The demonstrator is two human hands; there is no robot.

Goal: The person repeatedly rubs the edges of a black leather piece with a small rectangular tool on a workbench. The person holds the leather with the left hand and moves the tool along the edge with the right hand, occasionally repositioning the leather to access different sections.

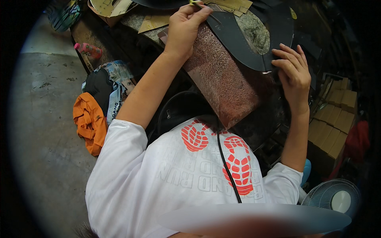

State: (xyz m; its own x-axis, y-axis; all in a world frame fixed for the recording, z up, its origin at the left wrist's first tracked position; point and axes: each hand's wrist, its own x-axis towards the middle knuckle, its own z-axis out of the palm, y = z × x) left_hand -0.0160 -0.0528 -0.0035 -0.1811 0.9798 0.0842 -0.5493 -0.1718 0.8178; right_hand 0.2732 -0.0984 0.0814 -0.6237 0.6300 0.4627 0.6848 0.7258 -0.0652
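Observation:
A flat black U-shaped sheet piece with a seam at its bend lies over a speckled grey stone slab and a reddish-brown rough board. At its upper left end, my left hand is closed in a pinch around a thin dark tool with a yellow-green end; its exact kind is unclear. On the opposite side, my right hand rests its spread fingers on the sheet's right edge. The right thumb is mostly hidden.
Tan card pieces lie around the slab's far side. To the left are a pink-capped bottle and an orange cloth. Stacked tan blocks fill a box at right, with a fan nearer me. A black cord hangs down my front.

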